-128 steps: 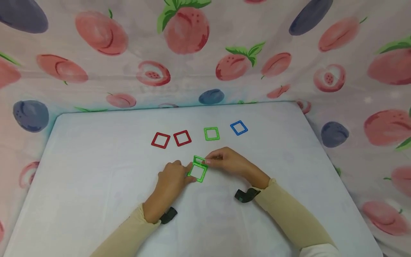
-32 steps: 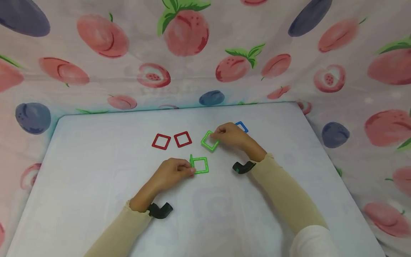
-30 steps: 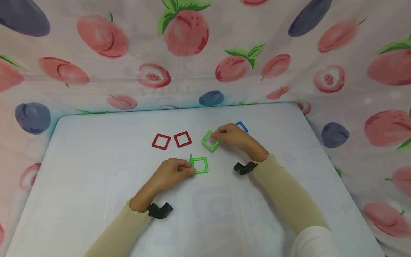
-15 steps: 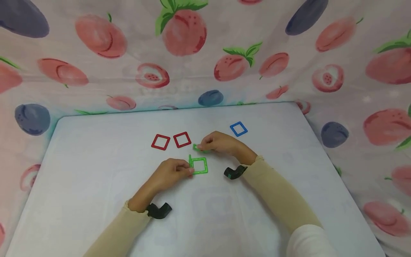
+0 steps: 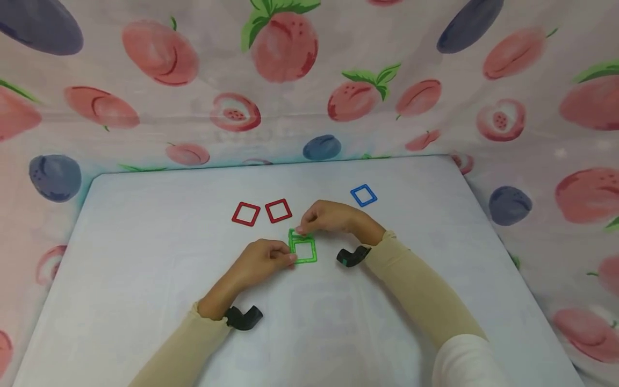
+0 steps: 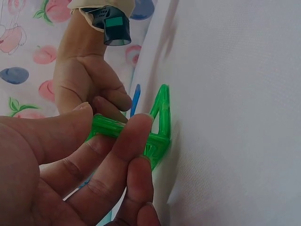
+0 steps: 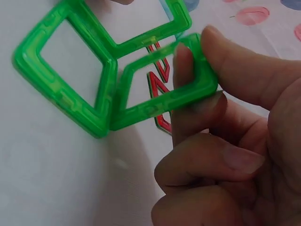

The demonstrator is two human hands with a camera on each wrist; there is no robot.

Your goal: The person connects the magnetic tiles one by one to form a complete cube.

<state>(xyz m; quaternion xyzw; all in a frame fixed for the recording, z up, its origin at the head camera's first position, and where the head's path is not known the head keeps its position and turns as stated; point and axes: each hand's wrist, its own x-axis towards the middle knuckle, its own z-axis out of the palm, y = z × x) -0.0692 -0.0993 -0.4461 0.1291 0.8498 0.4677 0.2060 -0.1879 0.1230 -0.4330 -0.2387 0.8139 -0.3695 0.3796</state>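
Three green square magnetic tiles meet in the middle of the table. One lies flat [image 5: 306, 261]. My left hand [image 5: 263, 255] pinches an upright green tile [image 6: 108, 126] along the flat tile's left edge, between thumb and fingers. With thumb and index finger, my right hand [image 5: 331, 216] pinches another green tile [image 7: 160, 106] that stands tilted up at the far edge of the flat one. In the right wrist view its lower edge runs right along the flat tile's rim [image 7: 61, 99]. The fingers partly cover both raised tiles in the head view.
Two red square tiles [image 5: 245, 214] [image 5: 278, 210] lie farther back, left of my right hand. A blue square tile [image 5: 364, 195] lies at the back right. The white table [image 5: 159, 258] ends at a fruit-patterned cloth [image 5: 280, 118] behind.
My right hand has taken the third green tile from the back of the table and brought it toward me to the flat tile's far edge. My left hand stays at the upright tile.
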